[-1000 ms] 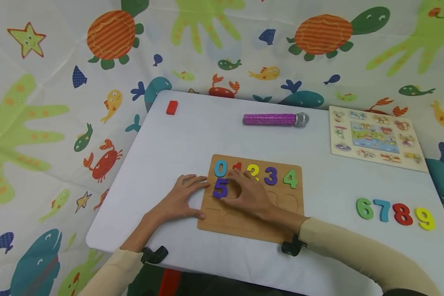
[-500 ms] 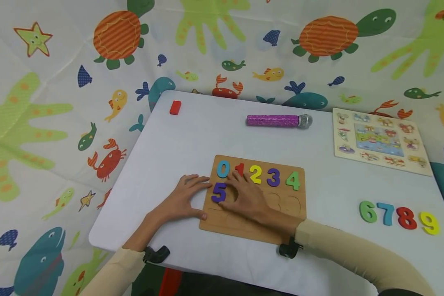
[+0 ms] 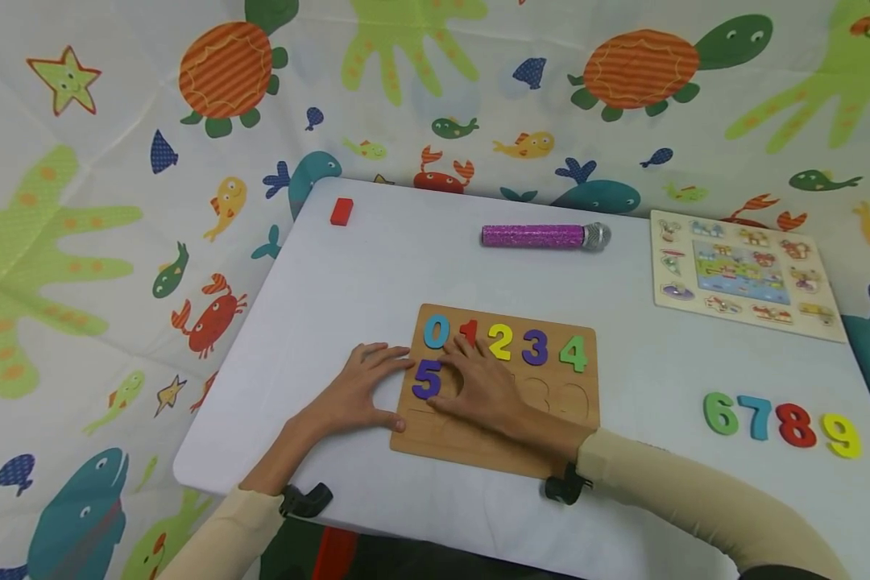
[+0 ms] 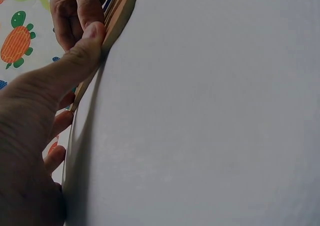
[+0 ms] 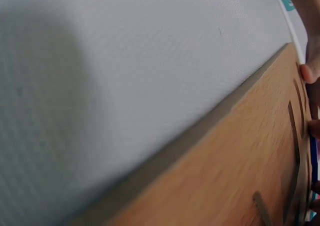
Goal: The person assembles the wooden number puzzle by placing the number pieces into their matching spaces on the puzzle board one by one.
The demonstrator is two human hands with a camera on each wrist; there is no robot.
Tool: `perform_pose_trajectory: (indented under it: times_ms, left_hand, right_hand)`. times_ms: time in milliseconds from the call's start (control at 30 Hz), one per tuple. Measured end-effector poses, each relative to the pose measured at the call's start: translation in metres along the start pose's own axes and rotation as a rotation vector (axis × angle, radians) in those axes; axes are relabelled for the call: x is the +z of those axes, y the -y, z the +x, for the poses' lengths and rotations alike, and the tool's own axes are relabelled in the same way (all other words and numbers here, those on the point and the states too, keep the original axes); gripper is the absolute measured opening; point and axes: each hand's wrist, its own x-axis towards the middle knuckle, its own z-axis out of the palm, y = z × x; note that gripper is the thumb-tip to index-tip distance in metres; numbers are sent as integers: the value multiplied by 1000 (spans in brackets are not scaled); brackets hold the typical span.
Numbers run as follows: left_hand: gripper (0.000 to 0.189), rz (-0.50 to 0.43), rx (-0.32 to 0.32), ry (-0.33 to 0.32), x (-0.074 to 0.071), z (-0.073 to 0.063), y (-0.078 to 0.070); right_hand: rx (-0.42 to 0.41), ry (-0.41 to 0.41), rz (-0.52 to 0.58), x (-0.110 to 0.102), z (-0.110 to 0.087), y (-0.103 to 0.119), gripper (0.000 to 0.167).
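A brown wooden number board (image 3: 478, 451) lies on the table with its top row holding a blue 0 (image 3: 437, 331), a red 1, a yellow 2 (image 3: 501, 341), a purple 3 (image 3: 535, 347) and a green 4 (image 3: 573, 354). My right hand (image 3: 486, 391) is over the board, its thumb and index finger curved at the right side of a purple number 5 (image 3: 426, 379), below the 0. The hand partly hides the 1. My left hand (image 3: 358, 391) rests at the board's left edge, fingers spread; in the left wrist view its thumb (image 4: 92, 36) touches the edge.
Right of the board lie a green 6 (image 3: 720, 414), a blue 7 (image 3: 755, 416), a red 8 (image 3: 796, 424) and a yellow 9 (image 3: 842, 436). Further back are a purple microphone (image 3: 532, 236), a red block (image 3: 341, 212) and a picture puzzle (image 3: 667, 300).
The purple 5, tilted and nearer the 0 a second ago, has moved down and straightened in its place. The right hand moved slightly down with it; the left hand stayed at the edge.
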Motion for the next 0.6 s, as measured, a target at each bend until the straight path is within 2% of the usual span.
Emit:
perform_pose_trajectory:
  times_ms: [600]
  left_hand:
    - [94, 12, 6, -1, 0, 0, 0]
  right_hand:
    - [-9, -1, -18, 1, 0, -1, 73]
